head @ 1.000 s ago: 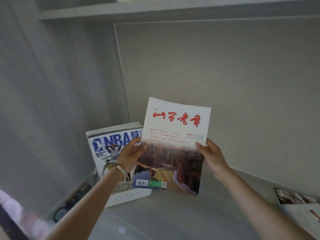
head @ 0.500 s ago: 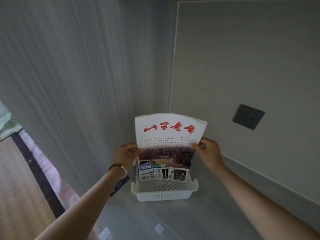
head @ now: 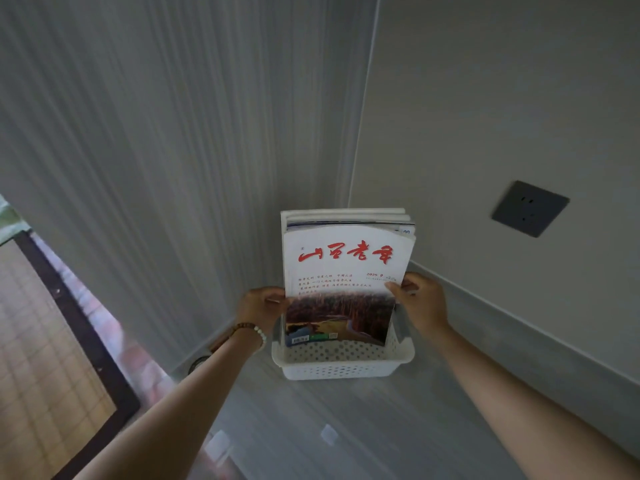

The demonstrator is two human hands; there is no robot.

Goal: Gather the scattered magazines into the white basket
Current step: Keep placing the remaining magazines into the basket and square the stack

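- Front magazine (head: 346,271): white cover with a red brush-script title and a brown landscape photo below. It stands upright, face toward the camera, with its lower edge down inside the white basket (head: 346,368). Whether that edge rests on the basket floor cannot be told, since the front wall hides it.
- Other magazines (head: 346,216): several stand upright in the same basket, directly behind the front one. Only their top edges show above it.
- White basket: perforated plastic with a rolled rim. It sits on the grey surface (head: 346,431), in the corner where the ribbed wall meets the plain panel.
- Left hand (head: 259,306): pinches the left edge of the front magazine at mid-height, thumb on the cover and fingers behind.
- Right hand (head: 420,303): pinches the right edge at about the same height, thumb on the cover. The two hands are apart, one on each side of the magazine.
- Bead bracelet (head: 254,332): brown and pale beads, worn on the left wrist.
- Wall socket (head: 530,208): dark square plate on the plain panel, up and to the right of the basket.
- Dark frame (head: 86,358): runs diagonally along the far left, edging a pale gridded surface.
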